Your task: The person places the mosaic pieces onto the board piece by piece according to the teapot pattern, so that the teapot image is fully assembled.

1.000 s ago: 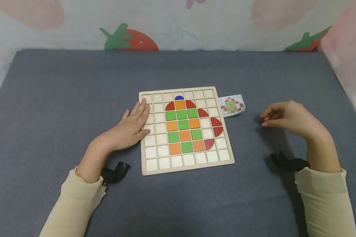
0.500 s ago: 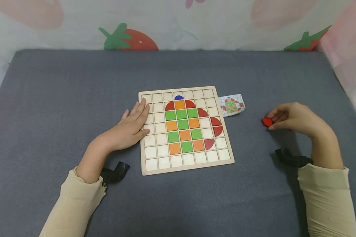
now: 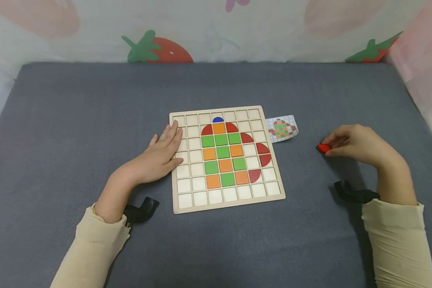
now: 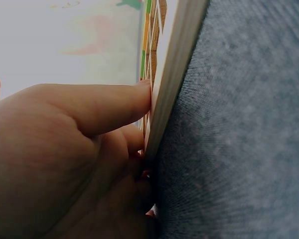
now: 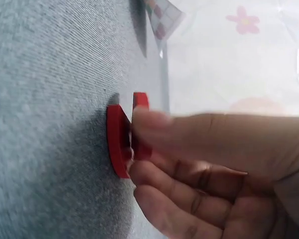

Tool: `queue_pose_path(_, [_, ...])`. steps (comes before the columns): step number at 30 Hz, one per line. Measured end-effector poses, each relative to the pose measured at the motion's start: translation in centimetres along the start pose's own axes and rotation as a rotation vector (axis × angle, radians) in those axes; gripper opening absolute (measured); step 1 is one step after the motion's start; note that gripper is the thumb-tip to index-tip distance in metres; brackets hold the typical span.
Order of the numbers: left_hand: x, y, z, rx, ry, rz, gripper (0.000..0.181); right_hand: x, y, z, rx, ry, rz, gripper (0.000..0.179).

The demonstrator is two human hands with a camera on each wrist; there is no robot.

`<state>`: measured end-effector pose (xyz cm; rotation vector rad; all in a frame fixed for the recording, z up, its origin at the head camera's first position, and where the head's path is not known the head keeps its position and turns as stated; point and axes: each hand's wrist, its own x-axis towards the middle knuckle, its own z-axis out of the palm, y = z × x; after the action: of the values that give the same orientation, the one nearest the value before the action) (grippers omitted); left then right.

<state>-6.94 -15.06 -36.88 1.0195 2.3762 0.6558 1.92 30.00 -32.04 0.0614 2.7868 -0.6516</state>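
My left hand (image 3: 153, 154) lies flat, fingers spread, over the left edge of a square wooden grid board (image 3: 187, 206). In the left wrist view the thumb (image 4: 114, 102) touches the board's rim. Green, orange, red and blue tiles fill part of the grid, such as a green square (image 3: 221, 139) and a red quarter circle (image 3: 265, 160). To the right of the board, my right hand (image 3: 363, 146) pinches a small red tile (image 5: 140, 99) between thumb and fingers. A second red tile (image 5: 116, 142) lies on the cloth just beside it. Fingers partly hide both.
A paper pattern card (image 3: 282, 128) sticks out from the board's right edge, printed with a similar coloured design. Grey cloth (image 3: 216, 248) covers the table. A white curtain with strawberries (image 3: 171, 49) hangs behind. Black wrist mounts (image 3: 142, 210) are strapped to both arms.
My right hand has shifted slightly right, and red showed at its fingertips from half a second ago. Since then it has barely moved. My left hand and the board stay in place.
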Motion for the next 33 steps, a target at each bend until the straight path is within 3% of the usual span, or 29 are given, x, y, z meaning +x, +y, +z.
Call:
queue_pose_path(7, [-0.5, -0.5, -0.2, -0.036, -0.003, 0.003, 0.063, -0.1, 0.0, -0.3, -0.035, 0.022, -0.084, 0.013])
queue_pose_path(12, [-0.7, -0.8, -0.5, -0.086, -0.015, 0.007, 0.060, -0.3, -0.2, -0.6, -0.043, 0.040, -0.083, 0.014])
queue_pose_path(18, [-0.4, -0.7, -0.5, -0.081, -0.021, 0.005, 0.060, -0.4, -0.5, -0.8, -0.067, 0.138, -0.041, 0.016])
queue_pose_path(28, [-0.2, -0.7, -0.5, -0.077, -0.026, 0.003, 0.060, 0.7, -3.3, -0.3, 0.106, 0.243, -0.090, 0.020])
queue_pose_path(33, [-0.3, -0.6, -0.6, -0.076, -0.035, -0.005, 0.059, 1.5, -5.4, 0.2, 0.123, 0.300, -0.105, 0.019])
